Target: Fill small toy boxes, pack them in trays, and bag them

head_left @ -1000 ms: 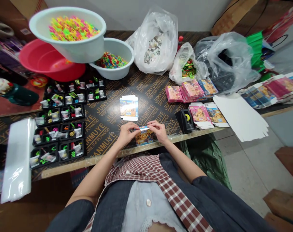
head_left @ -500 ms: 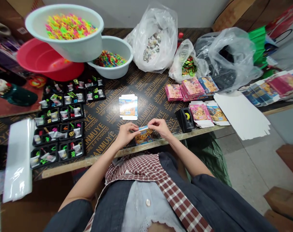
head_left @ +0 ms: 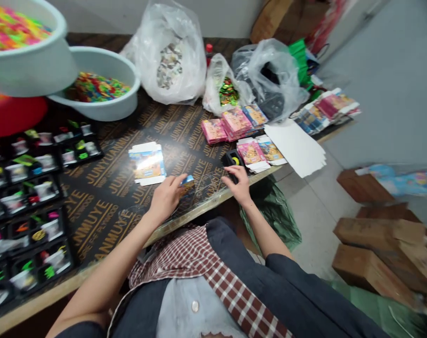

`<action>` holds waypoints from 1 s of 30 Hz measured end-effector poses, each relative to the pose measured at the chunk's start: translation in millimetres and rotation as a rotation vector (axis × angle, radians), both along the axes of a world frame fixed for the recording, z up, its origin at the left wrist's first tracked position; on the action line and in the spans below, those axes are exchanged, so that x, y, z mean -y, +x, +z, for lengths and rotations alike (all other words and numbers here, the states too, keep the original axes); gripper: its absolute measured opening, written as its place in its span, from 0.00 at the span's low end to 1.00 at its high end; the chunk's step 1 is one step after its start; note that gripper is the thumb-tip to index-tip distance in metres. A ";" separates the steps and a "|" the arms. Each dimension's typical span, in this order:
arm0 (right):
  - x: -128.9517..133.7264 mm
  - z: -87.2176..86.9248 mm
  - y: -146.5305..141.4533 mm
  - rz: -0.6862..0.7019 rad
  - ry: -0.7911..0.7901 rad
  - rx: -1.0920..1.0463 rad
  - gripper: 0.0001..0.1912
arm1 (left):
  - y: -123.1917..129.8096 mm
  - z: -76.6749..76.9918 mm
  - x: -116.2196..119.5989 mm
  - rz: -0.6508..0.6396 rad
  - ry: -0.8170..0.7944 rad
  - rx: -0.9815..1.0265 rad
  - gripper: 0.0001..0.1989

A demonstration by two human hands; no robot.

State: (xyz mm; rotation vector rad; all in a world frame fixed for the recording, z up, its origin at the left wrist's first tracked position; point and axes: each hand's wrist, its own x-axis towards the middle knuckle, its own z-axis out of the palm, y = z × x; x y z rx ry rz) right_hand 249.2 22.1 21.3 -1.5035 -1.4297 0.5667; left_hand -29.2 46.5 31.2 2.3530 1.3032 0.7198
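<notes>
left hand pinches small carton

on the plywood worktop, a flat printed box blank lies near the left hand, pinching 1 small printed carton, blurred and partly hidden by its fingers. the right hand, fingers loosely spread and empty, is beside a black tape dispenser; any contact is hard to make out.

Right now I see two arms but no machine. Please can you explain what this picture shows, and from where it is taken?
There is no machine here: these are a person's own bare hands. The picture comes from a camera worn on the head, looking forward and down. On the plywood table lie a flat printed box and trays of small bags. The left hand holds a small printed box. The right hand is open, near a black dispenser.
</notes>
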 end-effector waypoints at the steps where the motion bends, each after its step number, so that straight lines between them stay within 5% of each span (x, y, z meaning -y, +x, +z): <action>1: 2.0 -2.3 24.9 -0.136 0.014 0.049 0.13 | 3.4 -0.9 -4.2 0.007 0.035 -0.004 0.21; 4: 5.3 -13.1 87.5 -0.306 -0.061 0.148 0.10 | 15.9 -7.2 -12.7 -0.048 0.115 -0.042 0.23; 7: 0.8 -24.2 114.2 -0.185 -0.204 0.142 0.09 | 28.3 -15.4 -12.7 -0.139 0.174 -0.114 0.27; 13: -11.2 -23.0 102.8 -0.056 -0.198 0.079 0.05 | 35.1 -22.0 -7.1 -0.129 0.207 -0.164 0.28; 18: 3.0 -21.4 94.8 -0.228 -0.129 -0.074 0.07 | 34.3 -20.8 -7.3 -0.109 0.240 -0.174 0.28; 23: 21.4 -40.0 90.0 -0.365 -0.211 -0.295 0.11 | 35.4 -20.1 -10.3 -0.075 0.246 -0.106 0.23; 30: 22.7 -59.0 86.5 -0.433 -0.170 -0.241 0.14 | 35.7 -23.2 -16.4 -0.082 0.293 -0.011 0.13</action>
